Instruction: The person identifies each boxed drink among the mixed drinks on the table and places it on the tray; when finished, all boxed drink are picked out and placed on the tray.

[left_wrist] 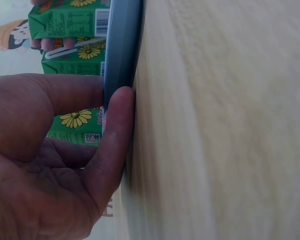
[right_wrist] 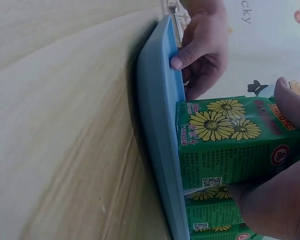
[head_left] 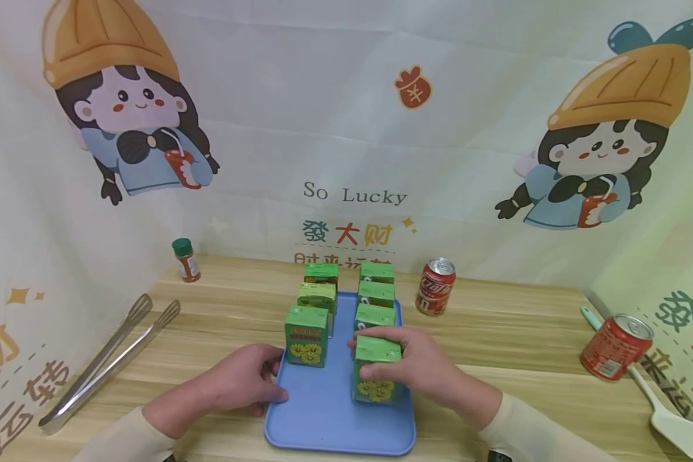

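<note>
A blue tray (head_left: 317, 427) lies on the wooden table, carrying green drink cartons with yellow flowers on their fronts. My left hand (head_left: 239, 378) pinches the tray's left rim, and the left wrist view has the rim (left_wrist: 122, 45) between thumb and fingers. My right hand (head_left: 430, 366) grips the nearest drink carton (head_left: 376, 391) of the right row, thumb in front and fingers behind. In the right wrist view that carton (right_wrist: 222, 140) stands upright, its base right at the tray. Several cartons (head_left: 376, 314) line up behind it, and a shorter row (head_left: 306, 346) stands on the left.
Metal tongs (head_left: 115, 366) lie at the left, with a green-capped spice bottle (head_left: 186, 260) behind them. One red can (head_left: 436, 287) stands right of the tray's far end. Another red can (head_left: 616, 346) is further right, beside a white-headed spatula (head_left: 678, 430). Printed cloth (head_left: 346, 128) hangs around the table.
</note>
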`<state>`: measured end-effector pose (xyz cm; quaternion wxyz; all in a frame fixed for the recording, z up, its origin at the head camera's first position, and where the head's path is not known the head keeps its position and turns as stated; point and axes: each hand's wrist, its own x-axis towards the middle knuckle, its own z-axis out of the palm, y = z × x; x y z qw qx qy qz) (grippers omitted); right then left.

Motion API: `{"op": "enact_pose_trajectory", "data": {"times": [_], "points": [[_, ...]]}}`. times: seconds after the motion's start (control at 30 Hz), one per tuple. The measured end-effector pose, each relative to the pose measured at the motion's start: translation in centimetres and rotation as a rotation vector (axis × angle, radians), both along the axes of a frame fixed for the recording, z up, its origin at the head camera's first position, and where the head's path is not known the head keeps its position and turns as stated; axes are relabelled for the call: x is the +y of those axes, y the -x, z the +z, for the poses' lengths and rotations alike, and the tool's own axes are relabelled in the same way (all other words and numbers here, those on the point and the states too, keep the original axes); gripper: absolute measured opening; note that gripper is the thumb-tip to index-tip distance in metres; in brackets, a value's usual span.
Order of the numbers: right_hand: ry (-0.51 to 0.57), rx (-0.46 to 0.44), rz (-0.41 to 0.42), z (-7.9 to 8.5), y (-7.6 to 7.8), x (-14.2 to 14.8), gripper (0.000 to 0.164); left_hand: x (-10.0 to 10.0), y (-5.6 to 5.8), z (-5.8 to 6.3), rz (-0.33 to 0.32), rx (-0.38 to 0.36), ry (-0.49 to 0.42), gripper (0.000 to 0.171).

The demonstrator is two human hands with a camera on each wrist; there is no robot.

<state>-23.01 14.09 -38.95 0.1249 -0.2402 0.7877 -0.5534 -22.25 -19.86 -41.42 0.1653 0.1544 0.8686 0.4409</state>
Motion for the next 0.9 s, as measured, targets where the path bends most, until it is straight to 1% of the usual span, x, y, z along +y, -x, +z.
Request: {"op": "enact_pose_trajectory", "data": {"times": [0.3, 0.5, 0.67, 0.83, 0.9], "points": [[0.062, -0.052, -0.004, -0.8, 0.4, -1.0, 0.055, -0.1, 0.0, 0.0, -0.004, 0.001, -0.009, 0.061], [0.057, -0.037, -0.016, -1.1, 0.4, -1.2, 0.055, -0.2, -0.2, 0.1, -0.002, -0.005, -0.005, 0.058], [0.058, -0.030, -0.021, -0.9, 0.5, -1.2, 0.058, -0.5, -0.2, 0.1, -0.004, -0.005, -0.008, 0.060], [0.074, 0.022, -0.009, -0.4, 0.6, -0.5, 0.056, -0.5, -0.1, 0.1, -0.002, -0.003, -0.008, 0.059], [0.105, 0.046, 0.010, -0.1, 0.6, -0.1, 0.055, -0.5, -0.1, 0.1, 0.000, -0.005, -0.007, 0.058]]}}
